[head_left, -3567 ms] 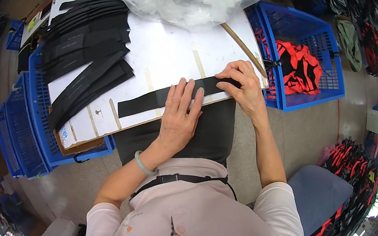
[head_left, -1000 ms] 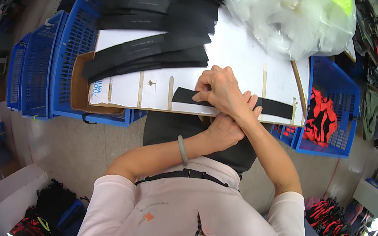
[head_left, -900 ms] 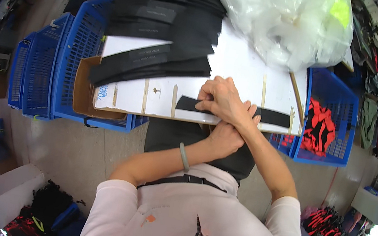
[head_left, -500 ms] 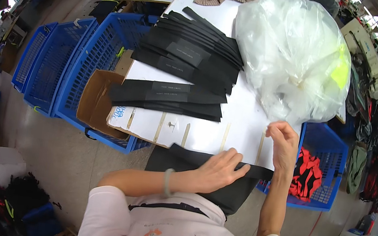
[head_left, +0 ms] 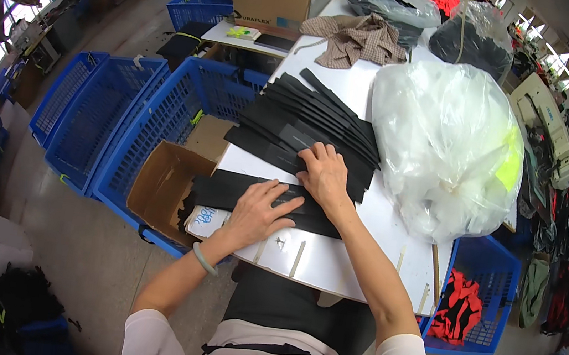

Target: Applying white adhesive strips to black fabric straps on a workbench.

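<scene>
Black fabric strips (head_left: 295,100) with printed patches lie fanned in an overlapping pile on the white table (head_left: 332,255). Nearer me is a separate small stack of black strips (head_left: 225,188). My left hand (head_left: 256,211) rests on this stack, fingers spread and flat. At the near edge of the fanned pile is my right hand (head_left: 326,176), its fingers bent and thumb drawn in on a black strip there; the fingertips are partly hidden.
A large clear plastic bag (head_left: 443,148) stands right of the strips. Left of the table, blue crates (head_left: 130,150) hold an open cardboard box (head_left: 161,183). Another blue crate (head_left: 498,299) with red-black fabric (head_left: 458,308) is at right. A checked cloth (head_left: 360,40) lies farther back.
Both hands have moved from the table's front edge, away from me and left onto the strips. The black piece under my left hand has left the front edge. The view has shifted too.
</scene>
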The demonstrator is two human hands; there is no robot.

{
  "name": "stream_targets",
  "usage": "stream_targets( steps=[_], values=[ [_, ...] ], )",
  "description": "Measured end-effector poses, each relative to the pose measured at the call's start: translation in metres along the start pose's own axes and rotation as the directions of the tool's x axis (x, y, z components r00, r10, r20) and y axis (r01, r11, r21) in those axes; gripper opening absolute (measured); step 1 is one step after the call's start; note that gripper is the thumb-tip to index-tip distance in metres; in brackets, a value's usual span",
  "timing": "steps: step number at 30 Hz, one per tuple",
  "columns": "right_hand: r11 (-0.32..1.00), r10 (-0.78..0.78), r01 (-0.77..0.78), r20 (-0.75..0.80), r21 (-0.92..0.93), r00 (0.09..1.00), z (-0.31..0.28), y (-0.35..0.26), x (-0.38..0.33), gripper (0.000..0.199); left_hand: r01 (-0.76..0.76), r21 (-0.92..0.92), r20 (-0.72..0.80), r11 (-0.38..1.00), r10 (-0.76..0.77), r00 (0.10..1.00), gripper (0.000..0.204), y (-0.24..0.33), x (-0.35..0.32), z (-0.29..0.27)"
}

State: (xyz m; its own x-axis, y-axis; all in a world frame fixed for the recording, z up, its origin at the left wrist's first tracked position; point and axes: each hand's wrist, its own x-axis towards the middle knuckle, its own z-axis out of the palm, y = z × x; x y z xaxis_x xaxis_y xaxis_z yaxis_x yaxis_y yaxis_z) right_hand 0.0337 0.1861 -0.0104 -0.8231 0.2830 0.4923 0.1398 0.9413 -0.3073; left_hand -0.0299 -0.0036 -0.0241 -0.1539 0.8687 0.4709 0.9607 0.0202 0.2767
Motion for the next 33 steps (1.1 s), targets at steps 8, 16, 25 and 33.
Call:
stream_targets(
  steps=[8, 16, 25, 33],
  values=[
    [0.997, 0.046, -0.048, -0.041, -0.058, 0.998, 0.02, 0.014, 0.011, 0.024, -0.025, 0.016, -0.031, 1.0, 0.026, 0.999, 0.043, -0.006, -0.005, 0.0],
    [0.933, -0.355, 0.316, -0.306, -0.17, 0.883, -0.076, -0.045, -0.019, 0.017, 0.148, -0.984, 0.181, -0.104, -0.586, 0.79, 0.054, 0.03, 0.03, -0.033],
    [0.801, 0.391, -0.309, -0.057, 0.513, 0.919, -0.132, -0.042, -0.104, 0.027, 0.083, -0.943, 0.237, -0.323, -0.472, 0.849, 0.037, 0.092, 0.047, -0.024],
    [0.482, 0.527, -0.497, 0.214, 0.722, 0.822, -0.143, -0.044, -0.155, 0.02, 0.109, -0.96, 0.228, -0.257, -0.496, 0.838, 0.019, 0.129, 0.057, -0.009]
  ],
)
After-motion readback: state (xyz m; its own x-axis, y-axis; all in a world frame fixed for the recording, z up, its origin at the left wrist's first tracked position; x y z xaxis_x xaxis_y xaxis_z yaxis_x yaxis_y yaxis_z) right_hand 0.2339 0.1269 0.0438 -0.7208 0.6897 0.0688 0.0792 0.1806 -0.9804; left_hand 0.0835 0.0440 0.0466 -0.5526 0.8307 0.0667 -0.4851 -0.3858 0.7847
